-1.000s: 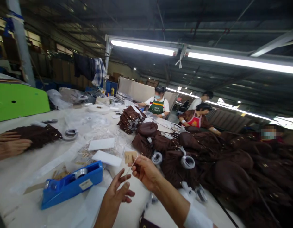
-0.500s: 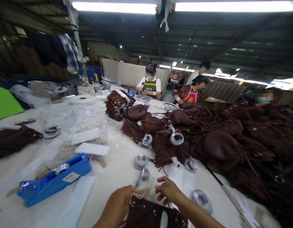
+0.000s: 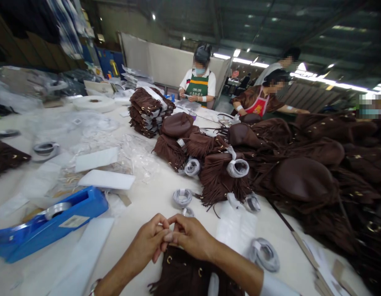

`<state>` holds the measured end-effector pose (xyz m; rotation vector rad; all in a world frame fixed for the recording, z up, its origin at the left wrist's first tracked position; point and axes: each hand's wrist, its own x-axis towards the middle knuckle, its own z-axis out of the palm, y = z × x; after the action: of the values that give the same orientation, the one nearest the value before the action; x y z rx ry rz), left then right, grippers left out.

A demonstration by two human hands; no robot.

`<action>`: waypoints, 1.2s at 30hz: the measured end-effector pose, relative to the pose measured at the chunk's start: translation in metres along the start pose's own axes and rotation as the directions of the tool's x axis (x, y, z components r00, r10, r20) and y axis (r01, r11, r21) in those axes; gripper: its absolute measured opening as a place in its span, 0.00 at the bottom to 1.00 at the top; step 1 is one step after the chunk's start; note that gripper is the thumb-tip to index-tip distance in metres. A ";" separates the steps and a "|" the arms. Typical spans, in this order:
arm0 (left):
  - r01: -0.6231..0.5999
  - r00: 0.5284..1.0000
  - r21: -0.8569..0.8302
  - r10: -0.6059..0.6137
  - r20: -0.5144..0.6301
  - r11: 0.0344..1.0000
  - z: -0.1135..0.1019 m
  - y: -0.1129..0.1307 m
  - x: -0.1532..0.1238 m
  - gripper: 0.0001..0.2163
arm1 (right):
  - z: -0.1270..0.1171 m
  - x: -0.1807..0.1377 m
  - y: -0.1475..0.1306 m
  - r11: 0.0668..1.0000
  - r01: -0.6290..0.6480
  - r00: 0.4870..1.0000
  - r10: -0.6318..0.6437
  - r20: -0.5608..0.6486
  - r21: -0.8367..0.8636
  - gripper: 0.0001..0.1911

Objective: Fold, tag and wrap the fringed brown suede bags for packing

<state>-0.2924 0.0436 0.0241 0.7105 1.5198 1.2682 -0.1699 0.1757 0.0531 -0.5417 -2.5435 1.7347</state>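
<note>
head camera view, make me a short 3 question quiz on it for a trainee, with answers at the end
1. What colour is the tape dispenser?
a) green b) blue c) red

2. True or false: the left hand and right hand are close together, above a brown fringed item.

3. Fill in the blank: the rings on that fringed item are ____ in colour.

Key: 1. b; 2. true; 3. gold

The left hand and right hand meet with curled fingers, both forearms slanting inward.
</note>
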 end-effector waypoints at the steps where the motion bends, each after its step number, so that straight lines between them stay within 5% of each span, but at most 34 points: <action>1: 0.014 1.000 -0.046 -0.013 0.013 0.999 -0.001 -0.005 0.003 0.14 | -0.003 0.001 0.000 0.999 0.008 1.000 -0.008 -0.002 -0.053 0.12; 6: 0.082 0.994 -0.092 -0.075 0.074 0.992 -0.008 -0.026 0.009 0.12 | -0.010 0.003 0.008 0.986 -0.001 1.000 0.000 -0.006 -0.169 0.06; 11: 0.090 0.992 0.424 -0.043 -0.119 0.901 -0.010 -0.029 0.010 0.14 | -0.025 -0.006 0.019 0.924 -0.107 0.994 0.105 -0.024 -0.368 0.06; 14: 0.068 0.997 0.713 -0.018 -0.077 0.698 -0.005 -0.024 0.018 0.13 | -0.025 -0.009 0.019 0.894 -0.091 0.994 0.105 0.008 -0.438 0.06; 17: 0.068 0.998 0.778 -0.038 -0.057 0.624 -0.003 -0.022 0.030 0.11 | -0.015 -0.006 0.018 0.907 -0.072 0.994 0.098 0.041 -0.414 0.05; 25: 0.144 0.989 0.593 -0.092 -0.116 0.792 -0.009 -0.031 0.025 0.07 | -0.001 -0.001 0.015 0.941 -0.072 0.996 0.087 0.032 -0.331 0.03; 31: 0.230 0.952 0.003 -0.225 -0.206 0.973 -0.003 -0.047 0.013 0.11 | 0.012 0.000 0.014 0.972 -0.082 0.996 0.084 -0.002 -0.218 0.03; 36: 0.194 0.931 -0.162 -0.233 -0.281 0.968 0.000 -0.053 0.013 0.15 | 0.016 0.004 0.015 0.963 0.009 1.000 -0.001 0.029 -0.271 0.02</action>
<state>-0.2889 0.0402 -0.0306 0.2643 1.6858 1.3353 -0.1725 0.1669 0.0323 -0.5197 -2.8198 1.4084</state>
